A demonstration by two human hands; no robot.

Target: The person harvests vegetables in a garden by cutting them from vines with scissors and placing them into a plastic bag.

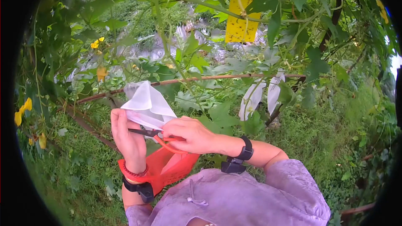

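Note:
A thin white mesh bag (146, 104) is stretched between my two hands, in front of the vines. My left hand (125, 136) grips its left side, fingers pointing up. My right hand (194, 134) pinches the bag's lower right edge and also holds scissors with orange-red handles (165, 143). Their dark blades (142, 132) point left, across to my left palm. From my left forearm hangs a red plastic bag (167, 171), its mouth partly spread below the scissors.
A thin brown pole (226, 76) runs across behind the hands, with vine stems and leaves around it. A yellow sticky card (243, 19) dotted with dark specks hangs above. White bags (252, 99) hang on the vine at right. Grass and weeds (318, 150) cover the ground.

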